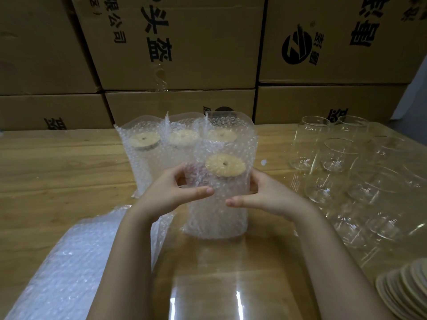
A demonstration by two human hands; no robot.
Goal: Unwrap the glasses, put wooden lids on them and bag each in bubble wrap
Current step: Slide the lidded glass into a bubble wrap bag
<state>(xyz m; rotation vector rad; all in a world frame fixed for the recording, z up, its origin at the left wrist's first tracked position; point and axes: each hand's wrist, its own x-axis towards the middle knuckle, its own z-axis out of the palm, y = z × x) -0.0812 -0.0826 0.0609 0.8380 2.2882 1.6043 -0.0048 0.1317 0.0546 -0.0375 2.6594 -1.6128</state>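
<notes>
On the near left of the wooden table (57,162) lies a flat pile of bubble wrap bags (69,262), and beyond it three bagged glasses (144,144) with lids stand in a row before stacked cardboard boxes (180,42). In the middle the left hand (168,192) and the right hand (265,195) grasp a fourth bagged glass (219,209) from either side, thumbs across its near face and fingers curled round its flanks. It is upright, and its wooden lid (225,165) shows through the bag. Further right is a cluster of bare glasses (332,155), and at the near right edge a fanned stack of wooden lids (406,289).
</notes>
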